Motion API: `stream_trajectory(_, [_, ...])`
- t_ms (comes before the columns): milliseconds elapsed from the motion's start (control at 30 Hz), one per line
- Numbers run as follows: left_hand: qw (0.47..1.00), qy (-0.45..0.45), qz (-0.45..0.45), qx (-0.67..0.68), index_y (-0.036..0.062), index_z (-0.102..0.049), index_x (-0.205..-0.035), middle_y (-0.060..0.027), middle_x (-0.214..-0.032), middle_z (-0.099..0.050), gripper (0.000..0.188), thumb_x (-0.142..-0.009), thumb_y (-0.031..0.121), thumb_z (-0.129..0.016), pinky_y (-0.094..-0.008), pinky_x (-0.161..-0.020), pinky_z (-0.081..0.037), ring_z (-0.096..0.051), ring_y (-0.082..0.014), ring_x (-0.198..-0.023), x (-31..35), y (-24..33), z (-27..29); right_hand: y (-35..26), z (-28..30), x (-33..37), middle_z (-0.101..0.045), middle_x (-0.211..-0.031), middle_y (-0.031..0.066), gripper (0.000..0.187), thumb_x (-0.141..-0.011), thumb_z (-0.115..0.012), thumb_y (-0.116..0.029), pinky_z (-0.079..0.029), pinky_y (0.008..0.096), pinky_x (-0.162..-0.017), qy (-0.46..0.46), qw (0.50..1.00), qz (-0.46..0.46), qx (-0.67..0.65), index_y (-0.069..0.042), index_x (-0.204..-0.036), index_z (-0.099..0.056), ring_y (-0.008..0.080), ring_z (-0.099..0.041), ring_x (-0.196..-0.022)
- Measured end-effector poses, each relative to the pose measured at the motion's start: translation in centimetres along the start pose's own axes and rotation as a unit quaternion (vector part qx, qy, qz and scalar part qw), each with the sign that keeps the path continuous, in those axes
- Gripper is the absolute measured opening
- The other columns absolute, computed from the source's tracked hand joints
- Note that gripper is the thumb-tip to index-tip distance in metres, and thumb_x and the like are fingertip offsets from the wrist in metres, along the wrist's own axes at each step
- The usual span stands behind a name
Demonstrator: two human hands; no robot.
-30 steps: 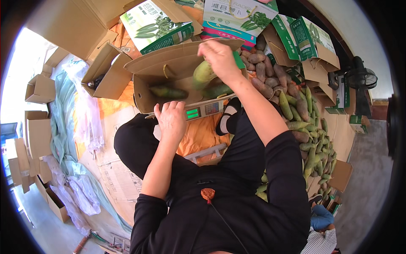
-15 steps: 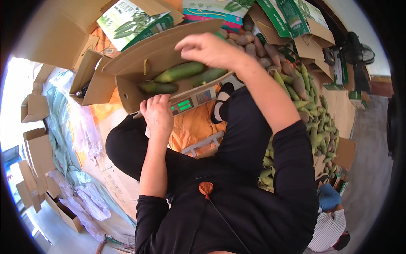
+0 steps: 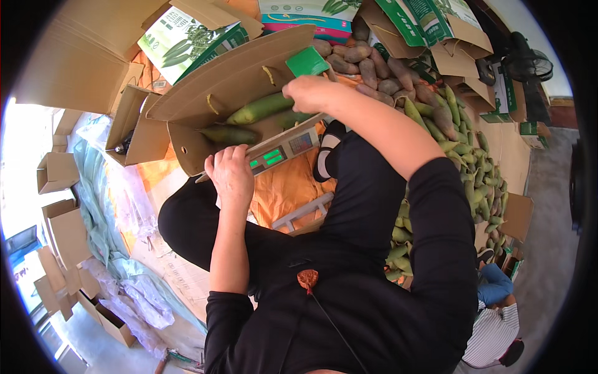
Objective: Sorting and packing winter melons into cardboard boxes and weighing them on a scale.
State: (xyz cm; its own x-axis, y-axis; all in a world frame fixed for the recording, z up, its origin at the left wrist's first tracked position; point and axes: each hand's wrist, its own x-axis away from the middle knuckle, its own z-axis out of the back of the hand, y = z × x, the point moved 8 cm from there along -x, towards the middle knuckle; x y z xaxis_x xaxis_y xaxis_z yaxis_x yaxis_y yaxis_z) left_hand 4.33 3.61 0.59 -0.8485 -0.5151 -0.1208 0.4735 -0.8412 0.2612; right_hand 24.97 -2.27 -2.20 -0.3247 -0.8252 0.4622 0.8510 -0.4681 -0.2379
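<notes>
An open cardboard box (image 3: 180, 112) with yellow rope loops inside lies slanted in front of me and holds several long green radishes (image 3: 252, 110). My left hand (image 3: 232, 176) has its fingers curled over the near rim of this box. Reaching over the right end, my right hand (image 3: 309, 95) is closed at the end of a green radish; its fingertips are partly hidden. Under the near rim shows a digital scale (image 3: 272, 157) with lit green digits. A green flap (image 3: 306, 62) stands at the box's far right corner.
To the right spreads a large heap of green radishes (image 3: 476, 165), with brownish-red root vegetables (image 3: 367, 65) behind. Printed cartons (image 3: 190, 40) line the far side. Plastic sheeting (image 3: 124, 199) lies left. A person in a striped shirt (image 3: 496, 333) sits at the lower right, and a black fan (image 3: 526, 65) stands far right.
My right hand has come down from above the box to the radishes at its right end. The rope loops and green flap show more now. My left hand stays on the rim.
</notes>
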Motion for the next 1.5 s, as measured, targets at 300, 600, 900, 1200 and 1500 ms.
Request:
stream_trajectory(300, [1.0,-0.01,-0.015,0.005,0.0115,-0.065,-0.104,-0.0049,-0.101,-0.065,0.022,-0.082,0.009,-0.061,-0.0445,-0.099,-0.035,-0.058,-0.0254,-0.102,0.4,-0.1,0.0,2.1,-5.3,-3.0,-0.07,-0.105,0.0126,0.034,-0.07,-0.078,-0.013,-0.053,0.0401,-0.082,-0.145,0.972,-0.093,0.158,-0.003,-0.102,-0.072,0.0283,-0.066,-0.101])
stream_trajectory(600, [1.0,0.02,-0.017,-0.005,0.0113,-0.067,-0.103,-0.0048,-0.1,-0.066,0.023,-0.081,0.011,-0.061,-0.0444,-0.098,-0.035,-0.059,-0.0237,-0.1,0.3,-0.4,-0.2,-0.8,-2.2,-2.3,-0.067,-0.111,0.0147,0.05,-0.069,-0.08,-0.017,-0.05,0.0396,-0.088,-0.162,0.985,0.026,0.047,-0.004,-0.114,-0.065,0.0322,-0.063,-0.103])
stream_trajectory(900, [0.998,-0.023,-0.014,-0.064,0.0129,-0.065,-0.106,-0.0044,-0.104,-0.065,0.023,-0.084,0.015,-0.062,-0.0445,-0.097,-0.035,-0.057,-0.024,-0.103,0.4,-0.4,-0.6,-0.6,6.4,6.8,-0.065,-0.113,0.0134,0.042,-0.086,-0.066,-0.015,-0.048,0.0293,-0.091,0.084,0.877,0.14,-0.452,-0.003,-0.125,-0.057,0.0171,-0.061,-0.106])
stream_trajectory(1200, [0.997,-0.009,-0.027,-0.068,0.014,-0.065,-0.108,-0.0048,-0.102,-0.065,0.024,-0.084,0.014,-0.06,-0.0429,-0.096,-0.035,-0.058,-0.0249,-0.102,0.2,0.1,-1.2,17.5,-8.9,22.6,-0.066,-0.106,0.0049,0.03,-0.09,-0.062,-0.014,-0.05,0.0299,-0.086,0.252,0.852,-0.189,-0.418,-0.007,-0.12,-0.06,0.013,-0.061,-0.096])
stream_trajectory(1500, [0.995,-0.003,-0.037,-0.091,0.0122,-0.064,-0.108,-0.0053,-0.103,-0.065,0.024,-0.085,0.014,-0.059,-0.043,-0.096,-0.036,-0.058,-0.026,-0.101,0.3,0.3,-1.4,22.5,-37.3,38.1,-0.051,-0.132,0.0223,0.065,-0.074,-0.076,-0.024,-0.047,0.0406,-0.094,0.177,0.741,-0.592,-0.263,-0.01,-0.133,-0.052,0.0374,-0.054,-0.115])
